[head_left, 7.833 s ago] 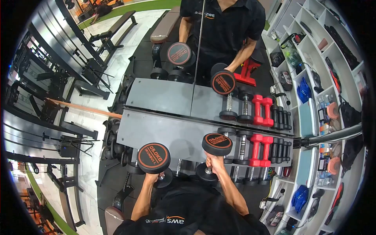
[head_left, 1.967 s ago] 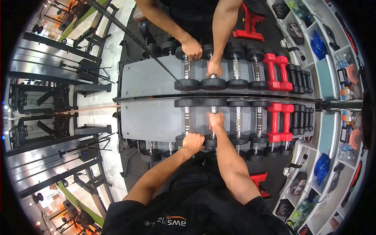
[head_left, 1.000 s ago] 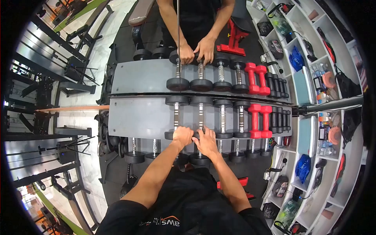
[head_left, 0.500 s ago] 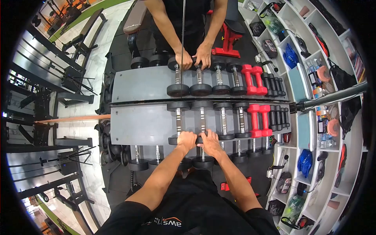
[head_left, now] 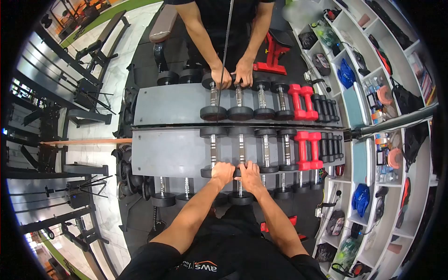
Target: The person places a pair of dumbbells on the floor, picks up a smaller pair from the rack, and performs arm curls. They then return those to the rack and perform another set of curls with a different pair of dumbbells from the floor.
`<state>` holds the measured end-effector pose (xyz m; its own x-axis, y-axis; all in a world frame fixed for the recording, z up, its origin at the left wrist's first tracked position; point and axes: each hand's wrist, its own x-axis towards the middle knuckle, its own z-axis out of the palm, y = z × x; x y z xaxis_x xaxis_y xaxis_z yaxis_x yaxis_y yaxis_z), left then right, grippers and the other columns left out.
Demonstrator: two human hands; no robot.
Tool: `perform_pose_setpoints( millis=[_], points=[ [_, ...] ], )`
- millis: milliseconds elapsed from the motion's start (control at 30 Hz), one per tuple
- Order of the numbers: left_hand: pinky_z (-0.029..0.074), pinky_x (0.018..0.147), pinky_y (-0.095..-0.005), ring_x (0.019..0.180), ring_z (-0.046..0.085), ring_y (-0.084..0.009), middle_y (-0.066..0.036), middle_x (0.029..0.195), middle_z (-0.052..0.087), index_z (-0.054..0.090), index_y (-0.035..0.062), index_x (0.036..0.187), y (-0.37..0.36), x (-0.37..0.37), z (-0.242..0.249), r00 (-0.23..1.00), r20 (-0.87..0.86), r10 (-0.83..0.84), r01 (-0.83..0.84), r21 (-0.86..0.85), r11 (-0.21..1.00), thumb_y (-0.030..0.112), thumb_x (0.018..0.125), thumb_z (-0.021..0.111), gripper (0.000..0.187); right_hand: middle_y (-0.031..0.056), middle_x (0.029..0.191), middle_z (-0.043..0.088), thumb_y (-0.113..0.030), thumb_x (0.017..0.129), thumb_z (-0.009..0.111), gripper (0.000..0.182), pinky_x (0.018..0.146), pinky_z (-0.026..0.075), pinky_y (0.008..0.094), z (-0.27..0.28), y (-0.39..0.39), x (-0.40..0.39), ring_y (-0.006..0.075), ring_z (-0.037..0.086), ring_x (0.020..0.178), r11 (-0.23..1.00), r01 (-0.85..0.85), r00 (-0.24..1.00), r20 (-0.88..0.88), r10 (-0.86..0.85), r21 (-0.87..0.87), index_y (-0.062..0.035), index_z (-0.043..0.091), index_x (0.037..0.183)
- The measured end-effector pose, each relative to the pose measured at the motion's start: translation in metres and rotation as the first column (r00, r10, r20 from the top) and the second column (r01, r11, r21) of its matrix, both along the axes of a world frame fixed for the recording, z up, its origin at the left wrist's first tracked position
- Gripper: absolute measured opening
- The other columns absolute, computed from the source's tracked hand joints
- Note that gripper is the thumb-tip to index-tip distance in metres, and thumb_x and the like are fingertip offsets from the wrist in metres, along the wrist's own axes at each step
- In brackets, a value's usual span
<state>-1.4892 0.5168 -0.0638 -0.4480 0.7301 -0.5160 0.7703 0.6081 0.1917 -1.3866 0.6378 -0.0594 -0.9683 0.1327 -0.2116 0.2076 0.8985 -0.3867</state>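
A row of dumbbells lies on the grey upper shelf [head_left: 168, 151], against a mirror. My left hand [head_left: 224, 172] is closed at the near ends of the leftmost black dumbbell [head_left: 213, 147] and the second one; what its fingers hold is hidden. Beside it, my right hand [head_left: 250, 176] curls its fingers over the near head of the second black dumbbell [head_left: 241, 147]. Further right lie two more chrome-handled dumbbells [head_left: 266, 147], two red dumbbells [head_left: 302, 150] and several small black ones [head_left: 330, 148].
More dumbbells [head_left: 163, 199] sit on a lower tier under my forearms. The mirror reflects the row and my arms. White cubbies [head_left: 368, 224] with bags and bottles stand at the right, and gym machines [head_left: 79, 196] at the left. A red stand [head_left: 290, 223] is on the floor.
The camera view has shifted slightly, so the near shelf sits a little lower in the picture. Both hands remain at the near dumbbell heads, with the right fingers slightly rearranged.
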Motion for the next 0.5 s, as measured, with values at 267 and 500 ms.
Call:
perform_pose_setpoints(
  millis=[267, 500],
  points=[
    [0.056, 0.078, -0.0362, 0.088, 0.072, -0.022, -0.004, 0.092, 0.074, 0.075, 0.0161, 0.094, 0.0, 0.002, 0.003, 1.0, -0.012, 0.01, -0.01, -0.013, 1.0, 0.036, 0.082, 0.07, 0.024, 0.0191, 0.12, 0.045, -0.025, 0.084, 0.073, 0.051, 0.1, 0.034, 0.0553, -0.006, 0.016, 0.002, 0.0394, 0.045, 0.117, 0.991, -0.123, 0.989, 0.081, 0.127, -0.054, -0.0105, 0.05, 0.127],
    [0.055, 0.08, -0.035, 0.091, 0.072, -0.0214, -0.004, 0.096, 0.074, 0.074, 0.0167, 0.098, 0.002, 0.006, 0.005, 0.998, -0.063, 0.009, -0.012, -0.047, 0.999, 0.042, 0.078, 0.073, 0.032, 0.0214, 0.125, 0.041, -0.017, 0.087, 0.068, 0.049, 0.099, 0.036, 0.0623, -0.016, 0.022, 0.002, 0.042, 0.044, 0.12, 0.98, -0.192, 0.966, 0.17, 0.197, -0.042, -0.0105, 0.045, 0.13]
  ],
)
